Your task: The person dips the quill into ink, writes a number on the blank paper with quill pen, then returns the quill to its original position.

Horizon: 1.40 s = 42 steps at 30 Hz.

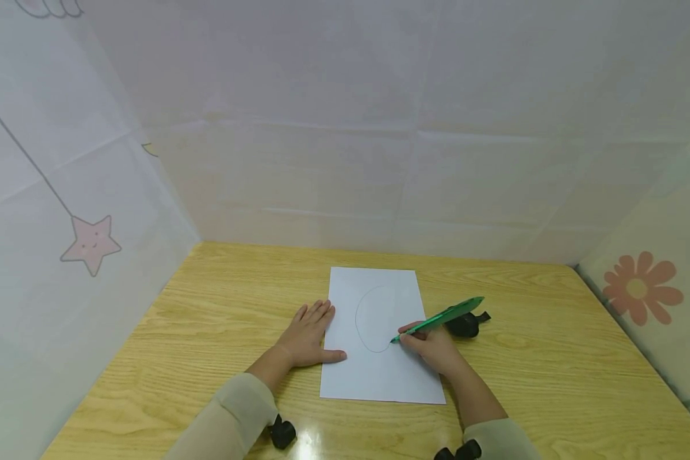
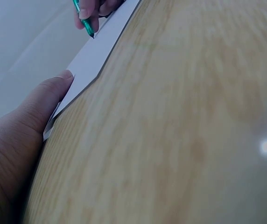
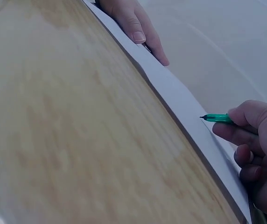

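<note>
Head view, paper [image 1: 379, 377]: flat on the table [image 1: 236, 287], bearing an oval line [image 1: 356, 317] with a gap from about 12 to 5 o'clock.
Head view, left hand [image 1: 307, 338]: at the paper's 9 o'clock, fingers extended, thumb apart and lying over the edge, gripping nothing.
Head view, right hand [image 1: 434, 348]: at the paper's 3 o'clock, pinching a green pen [image 1: 451, 313], its tip at the line's 5 o'clock end.
Head view, stroke: drawing the oval seems in hand; closing it would call for swinging the tip through 3 o'clock towards 12, paper held steady.
Head view, black object [image 1: 464, 326]: beyond the right hand towards 2 o'clock, partly hidden, kind unclear; off the paper, so hardly an obstacle.
Head view, cloth [image 1: 322, 179]: behind the table, 12 o'clock.
Left wrist view, thumb: near 10 o'clock, against the paper; pen at 11.
Right wrist view, pen grip: at 3 o'clock, thumb against finger; left hand near 12. Whether the tip touches cannot be told here.
</note>
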Each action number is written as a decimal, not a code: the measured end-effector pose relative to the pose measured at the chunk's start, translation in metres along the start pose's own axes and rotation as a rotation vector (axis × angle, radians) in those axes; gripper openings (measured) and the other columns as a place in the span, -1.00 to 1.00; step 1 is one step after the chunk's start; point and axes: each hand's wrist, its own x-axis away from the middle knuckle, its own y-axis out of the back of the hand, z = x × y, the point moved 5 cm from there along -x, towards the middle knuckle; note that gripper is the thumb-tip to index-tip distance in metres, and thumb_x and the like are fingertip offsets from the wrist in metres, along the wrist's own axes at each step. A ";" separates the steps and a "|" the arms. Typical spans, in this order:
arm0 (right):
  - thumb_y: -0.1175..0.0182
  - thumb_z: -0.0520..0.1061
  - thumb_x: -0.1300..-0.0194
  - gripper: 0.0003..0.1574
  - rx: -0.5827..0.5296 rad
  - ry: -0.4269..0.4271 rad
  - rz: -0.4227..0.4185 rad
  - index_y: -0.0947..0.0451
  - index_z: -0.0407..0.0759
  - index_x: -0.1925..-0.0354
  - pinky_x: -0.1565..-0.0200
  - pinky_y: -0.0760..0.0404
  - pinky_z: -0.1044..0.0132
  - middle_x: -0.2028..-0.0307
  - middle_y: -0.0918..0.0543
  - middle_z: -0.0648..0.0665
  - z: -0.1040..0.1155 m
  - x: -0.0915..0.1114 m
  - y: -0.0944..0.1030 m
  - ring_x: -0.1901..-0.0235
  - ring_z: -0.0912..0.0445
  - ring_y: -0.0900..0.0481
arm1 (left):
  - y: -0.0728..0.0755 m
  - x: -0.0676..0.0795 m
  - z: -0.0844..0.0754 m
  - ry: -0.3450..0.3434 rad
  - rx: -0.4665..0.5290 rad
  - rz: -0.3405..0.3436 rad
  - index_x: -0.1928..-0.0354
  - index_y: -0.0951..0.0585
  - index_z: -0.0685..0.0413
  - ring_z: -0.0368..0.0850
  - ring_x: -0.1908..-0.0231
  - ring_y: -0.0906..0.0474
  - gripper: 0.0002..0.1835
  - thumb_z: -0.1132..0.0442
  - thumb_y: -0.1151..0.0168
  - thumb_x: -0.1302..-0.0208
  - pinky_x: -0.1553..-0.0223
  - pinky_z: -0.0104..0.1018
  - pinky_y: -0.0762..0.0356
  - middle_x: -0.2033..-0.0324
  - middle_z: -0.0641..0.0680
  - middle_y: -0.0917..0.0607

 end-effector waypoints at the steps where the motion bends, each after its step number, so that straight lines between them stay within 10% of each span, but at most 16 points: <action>1: -0.30 -0.19 -0.27 -0.79 0.001 -0.001 -0.003 -0.72 -0.25 0.14 0.16 -0.58 0.43 0.16 -0.76 -0.18 -0.001 0.000 0.000 0.07 0.08 -0.65 | 0.000 0.000 0.000 0.004 0.000 0.002 -0.55 0.02 0.13 0.03 -0.57 0.21 0.15 -0.46 -0.13 -0.15 -0.54 0.07 0.33 -0.56 0.11 0.05; 42: -0.24 -0.13 -0.32 -0.75 0.031 -0.047 -0.081 -0.71 -0.20 0.10 0.13 -0.58 0.34 0.05 -0.73 -0.22 -0.003 -0.017 0.003 0.03 0.03 -0.62 | -0.001 0.000 0.001 -0.001 -0.004 -0.006 -0.55 0.02 0.13 0.02 -0.57 0.23 0.16 -0.49 -0.10 -0.14 -0.54 0.06 0.34 -0.56 0.11 0.05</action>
